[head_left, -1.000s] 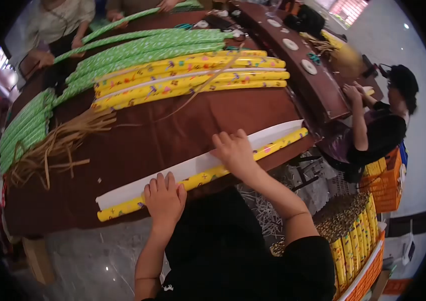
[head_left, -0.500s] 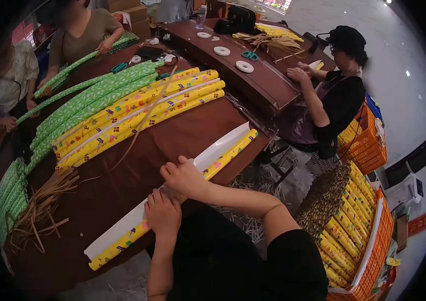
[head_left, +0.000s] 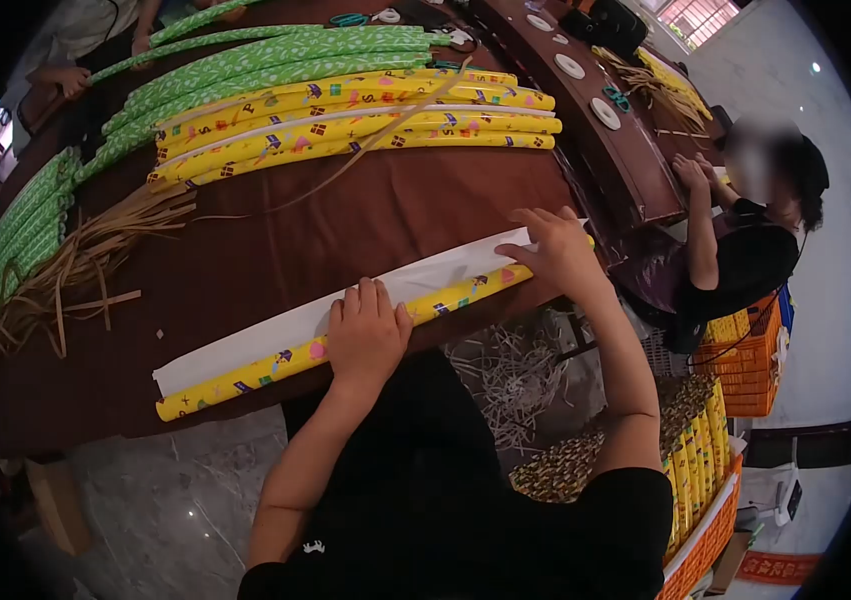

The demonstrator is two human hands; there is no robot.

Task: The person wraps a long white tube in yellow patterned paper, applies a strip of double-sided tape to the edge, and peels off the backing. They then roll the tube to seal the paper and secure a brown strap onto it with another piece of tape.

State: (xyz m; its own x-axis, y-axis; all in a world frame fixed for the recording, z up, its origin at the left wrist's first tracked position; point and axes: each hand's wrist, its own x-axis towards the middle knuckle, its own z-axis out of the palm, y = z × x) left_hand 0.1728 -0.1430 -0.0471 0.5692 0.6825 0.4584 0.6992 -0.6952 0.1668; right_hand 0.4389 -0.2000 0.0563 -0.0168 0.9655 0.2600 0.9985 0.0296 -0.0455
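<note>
Your left hand (head_left: 369, 330) lies palm down across the yellow patterned roll (head_left: 475, 288), near its middle; the fingers are extended side by side, pointing away from your body over the white paper edge (head_left: 235, 352), with the thumb set slightly off to the right. The left forearm slants upward and to the right from the lower part of the view. Your right hand (head_left: 557, 250) is placed near the roll's right end; its thumb and fingers are spread apart, the thumb reaching left over the white paper. The right elbow is bent, and the forearm runs up and to the left toward the wrist. Neither hand is closed around the roll; how firmly each presses cannot be told. The roll lies slantwise along the near edge of the brown-covered table (head_left: 285, 255), its right end farther from you. Beyond it lie finished-looking yellow rolls (head_left: 345, 128) and green rolls (head_left: 265, 62), with brown strips (head_left: 95, 265) to the left.
</note>
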